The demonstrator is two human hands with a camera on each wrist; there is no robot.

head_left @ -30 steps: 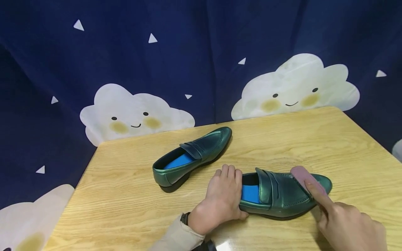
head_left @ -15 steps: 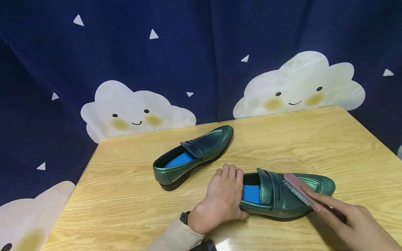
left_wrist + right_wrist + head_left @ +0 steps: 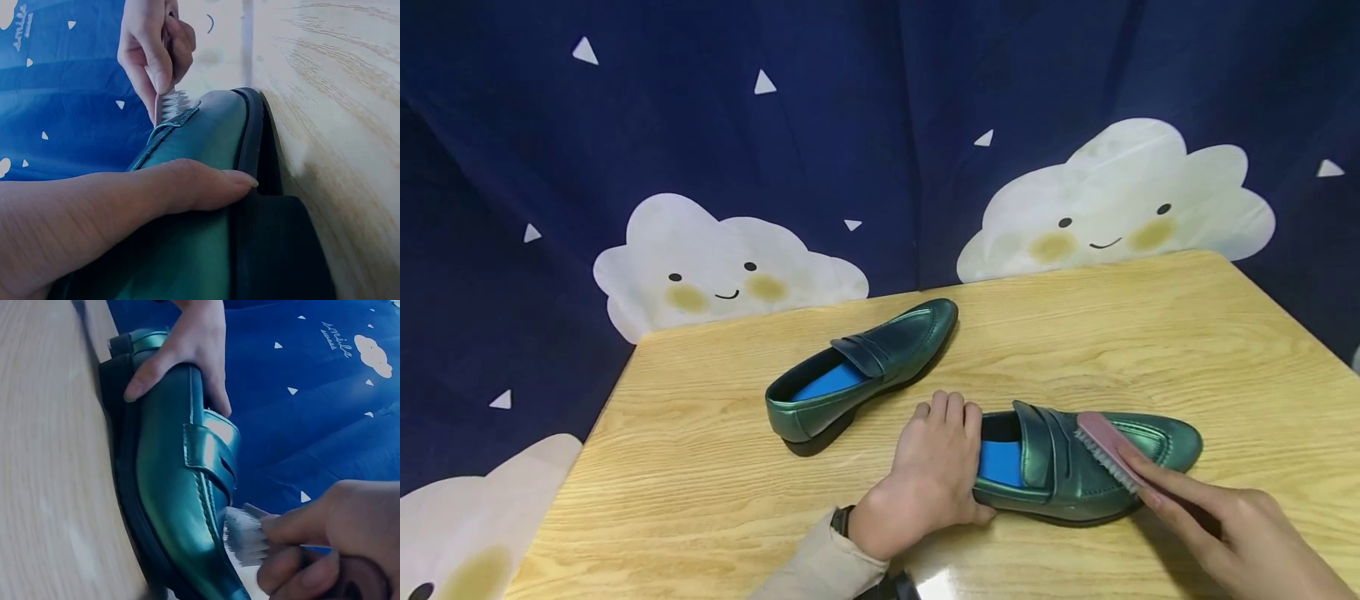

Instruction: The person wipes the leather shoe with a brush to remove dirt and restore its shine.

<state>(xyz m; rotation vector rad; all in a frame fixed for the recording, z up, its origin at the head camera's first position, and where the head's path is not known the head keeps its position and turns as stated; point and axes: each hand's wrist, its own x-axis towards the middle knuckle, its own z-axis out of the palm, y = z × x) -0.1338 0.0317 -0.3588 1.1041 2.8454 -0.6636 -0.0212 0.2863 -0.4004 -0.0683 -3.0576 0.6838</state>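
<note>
A green loafer (image 3: pixel 1097 467) with a blue insole lies on the wooden table, toe pointing right. My left hand (image 3: pixel 928 475) grips its heel end; the thumb presses along the side near the sole in the left wrist view. My right hand (image 3: pixel 1240 517) holds a pink brush (image 3: pixel 1108 442) with pale bristles (image 3: pixel 245 537) over the shoe's upper. In the right wrist view those bristles meet the vamp just in front of the strap. Farther back and to the left sits the matching loafer (image 3: pixel 865 371), untouched by either hand.
The wooden table (image 3: pixel 700 483) reaches back to a dark blue curtain (image 3: pixel 820 125) printed with white clouds and triangles. My left wrist wears a dark band (image 3: pixel 841 521) below a beige sleeve (image 3: pixel 823 562).
The brush has moved left from the toe toward the strap and tilted so its bristles show. My left hand and both loafers have stayed in place. Over the last half second little differs.
</note>
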